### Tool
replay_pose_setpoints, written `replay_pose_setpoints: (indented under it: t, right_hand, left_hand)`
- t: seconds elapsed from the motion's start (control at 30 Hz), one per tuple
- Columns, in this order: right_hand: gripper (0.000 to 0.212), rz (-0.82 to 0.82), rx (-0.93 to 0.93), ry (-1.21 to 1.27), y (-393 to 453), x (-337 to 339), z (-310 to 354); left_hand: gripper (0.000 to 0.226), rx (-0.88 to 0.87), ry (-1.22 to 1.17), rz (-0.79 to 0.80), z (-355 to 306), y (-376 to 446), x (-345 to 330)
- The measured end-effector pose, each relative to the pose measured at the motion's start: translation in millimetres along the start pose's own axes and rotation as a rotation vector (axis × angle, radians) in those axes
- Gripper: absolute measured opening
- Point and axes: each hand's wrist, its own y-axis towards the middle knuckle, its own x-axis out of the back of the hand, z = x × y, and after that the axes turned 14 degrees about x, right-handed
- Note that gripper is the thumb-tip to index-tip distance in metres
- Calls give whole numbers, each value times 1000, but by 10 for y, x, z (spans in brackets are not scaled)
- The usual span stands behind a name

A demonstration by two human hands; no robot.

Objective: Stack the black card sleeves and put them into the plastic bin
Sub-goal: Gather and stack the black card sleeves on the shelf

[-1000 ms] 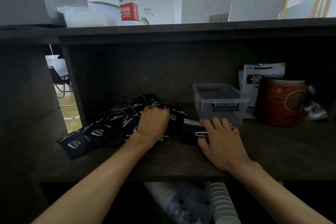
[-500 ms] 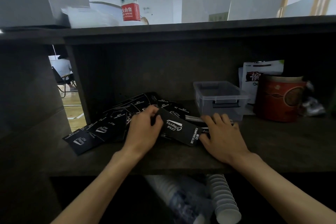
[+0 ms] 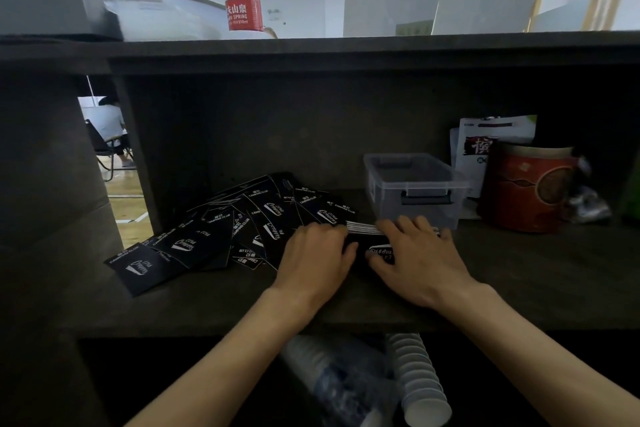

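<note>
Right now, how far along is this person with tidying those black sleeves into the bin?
Early on. A small stack sits in front of the plastic bin, squared between the left hand and right hand. Many loose sleeves lie fanned across the shelf, left of the stack. The bin looks empty, so nearly all the gathering and the loading remain.

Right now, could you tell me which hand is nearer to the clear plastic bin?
Right. The right hand lies just in front of the plastic bin; the left hand sits further left, beside the stack.
</note>
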Motion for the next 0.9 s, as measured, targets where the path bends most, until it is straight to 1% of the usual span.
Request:
replay_pose_setpoints:
  t: [0.03, 0.1, 0.13, 0.17, 0.23, 0.3, 0.33, 0.37, 0.57, 0.67, 0.8, 0.83, 0.9]
  right_hand:
    - [65, -29, -5, -10, -15, -19, 5]
    - [64, -99, -7, -51, -51, -77, 22]
    - [63, -129, -7, -70, -64, -106, 28]
    - [61, -150, -8, -81, -69, -124, 27]
    - [60, -168, -8, -90, -64, -141, 22]
    - [60, -177, -3, -87, -62, -148, 12]
    - [61, -182, -4, -81, -65, -151, 7]
    - [61, -188, -5, -76, -65, -152, 4]
    - [61, -190, -8, -67, -67, -145, 11]
    - [61, -175, -15, -68, -71, -136, 21]
    - [60, -154, -24, -72, -74, -117, 30]
    - [60, -151, -24, -74, -78, -115, 33]
    - [59, -154, -24, -70, -80, -108, 36]
  left_hand:
    - [26, 6, -8, 15, 6, 34, 10]
    - [36, 92, -87, 39, 73, 145, 20]
    - [35, 135, -126, 31, 131, 223, 8]
    - [30, 147, -132, 29, 190, 313, -14]
    - [19, 124, -38, 100, 288, 485, -75]
    - [36, 92, 128, 238, 331, 613, -161]
    - [43, 78, 197, 287, 341, 652, -215]
    - [45, 62, 246, 302, 344, 667, -260]
    - [45, -13, 284, 207, 380, 658, -301]
    - [40, -102, 327, 183, 398, 623, -242]
    - [25, -304, 491, 48, 408, 472, -173]
    - [22, -315, 462, 7, 429, 447, -137]
    - [22, -241, 266, -81, 462, 450, -23]
